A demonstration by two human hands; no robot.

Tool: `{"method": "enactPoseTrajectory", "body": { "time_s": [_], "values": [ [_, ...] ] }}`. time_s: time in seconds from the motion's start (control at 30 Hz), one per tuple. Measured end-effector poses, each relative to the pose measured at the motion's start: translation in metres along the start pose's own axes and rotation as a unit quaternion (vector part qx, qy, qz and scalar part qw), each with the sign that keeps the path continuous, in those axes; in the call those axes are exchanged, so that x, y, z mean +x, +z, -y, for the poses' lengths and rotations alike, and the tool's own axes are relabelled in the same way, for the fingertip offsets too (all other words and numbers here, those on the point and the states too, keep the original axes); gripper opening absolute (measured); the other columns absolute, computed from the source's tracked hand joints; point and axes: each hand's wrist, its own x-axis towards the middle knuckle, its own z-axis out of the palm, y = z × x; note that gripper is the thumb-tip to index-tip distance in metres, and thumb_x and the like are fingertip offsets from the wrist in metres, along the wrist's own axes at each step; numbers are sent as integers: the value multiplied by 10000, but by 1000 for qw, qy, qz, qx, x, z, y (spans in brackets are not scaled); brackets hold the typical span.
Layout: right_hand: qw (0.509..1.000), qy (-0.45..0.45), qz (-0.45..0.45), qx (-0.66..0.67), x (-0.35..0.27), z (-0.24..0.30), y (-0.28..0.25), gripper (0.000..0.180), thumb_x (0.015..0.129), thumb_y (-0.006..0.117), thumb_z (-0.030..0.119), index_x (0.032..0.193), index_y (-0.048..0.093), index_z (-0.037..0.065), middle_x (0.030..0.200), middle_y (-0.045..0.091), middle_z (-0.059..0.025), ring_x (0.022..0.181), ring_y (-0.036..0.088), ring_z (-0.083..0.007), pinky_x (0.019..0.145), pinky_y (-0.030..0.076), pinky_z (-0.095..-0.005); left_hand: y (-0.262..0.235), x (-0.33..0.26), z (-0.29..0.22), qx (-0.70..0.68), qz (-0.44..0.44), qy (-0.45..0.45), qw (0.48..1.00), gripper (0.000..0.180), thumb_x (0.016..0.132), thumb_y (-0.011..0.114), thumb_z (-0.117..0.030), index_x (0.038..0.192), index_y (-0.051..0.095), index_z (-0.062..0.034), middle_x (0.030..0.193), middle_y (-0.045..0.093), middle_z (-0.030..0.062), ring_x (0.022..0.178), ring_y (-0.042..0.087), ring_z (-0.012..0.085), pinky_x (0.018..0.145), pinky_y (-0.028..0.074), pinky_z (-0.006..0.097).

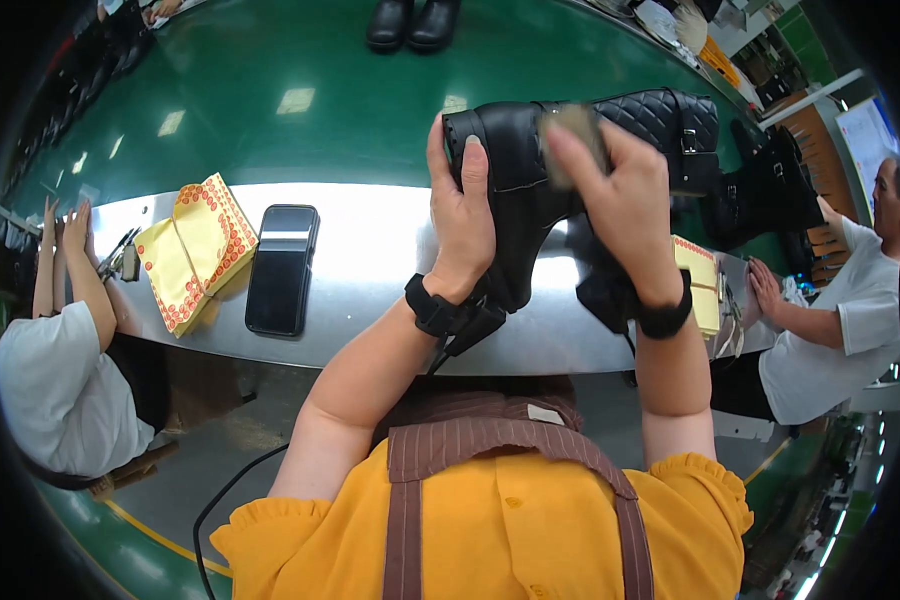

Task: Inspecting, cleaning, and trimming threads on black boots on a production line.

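Note:
A black boot [638, 112] with a quilted shaft and a buckled strap lies on its side in the air over the near edge of the table. Its toe end points left, gripped by my left hand [462, 215] with the thumb on top and the fingers around the far side. My right hand [625, 190] is closed on a blurred grey-beige pad [576, 140], pressed against the boot's upper near the ankle. Motion smears the pad, so whether it is a sponge or a folded cloth I cannot tell. Black bands circle both my wrists.
A dark phone [282, 270] and a tied stack of yellow printed papers [198, 250] lie on the metal strip to the left. Another yellow stack [697, 280] is at right. Black boots [410, 25] stand on the green tabletop [220, 130]. People sit on both sides; the right one touches another boot [770, 190].

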Motion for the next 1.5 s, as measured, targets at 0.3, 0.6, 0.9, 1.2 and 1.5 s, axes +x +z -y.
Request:
{"method": "enactPoseTrajectory", "body": {
  "time_s": [0.3, 0.6, 0.9, 1.2, 1.5],
  "values": [
    [997, -32, 58, -50, -8, 2, 1, 363, 834, 652, 374, 709, 672, 34, 563, 591, -144, 554, 613, -335, 545, 477, -413, -1, -4, 1, -16, 10, -7, 1000, 602, 1011, 435, -393, 1454, 240, -35, 1207, 547, 142, 1083, 535, 191, 960, 420, 307],
    [995, 30, 93, -12, -38, -27, -11, 407, 852, 613, 383, 644, 653, 35, 563, 602, -137, 535, 603, -319, 535, 473, -370, -7, -1, 17, 72, 2, -57, 996, 638, 1005, 412, -442, 1419, 277, 25, 1309, 477, 167, 1183, 486, 231, 1037, 366, 335],
    [979, 114, 22, -169, -151, -124, -43, 398, 888, 603, 410, 826, 683, 24, 717, 652, -150, 627, 627, -270, 597, 479, -345, -3, 2, -1, -178, 44, -209, 961, 590, 1007, 333, -489, 1328, 434, -5, 1322, 515, 123, 1158, 546, 243, 1020, 418, 352],
    [869, 341, -213, -288, -185, -313, -196, 247, 863, 648, 274, 843, 725, 39, 727, 687, -130, 672, 676, -275, 650, 514, -351, -2, 2, 10, -146, 48, -202, 967, 538, 1007, 373, -454, 1315, 410, -15, 1280, 526, 134, 1138, 558, 243, 997, 450, 348],
    [888, 416, -90, -173, -147, -364, -211, 178, 801, 716, 166, 887, 740, 12, 705, 698, -116, 612, 677, -161, 651, 516, -276, -3, 2, 10, -138, 30, -218, 966, 561, 1004, 355, -476, 1337, 425, -29, 1322, 515, 133, 1163, 551, 257, 1013, 438, 365]
  ]
}}
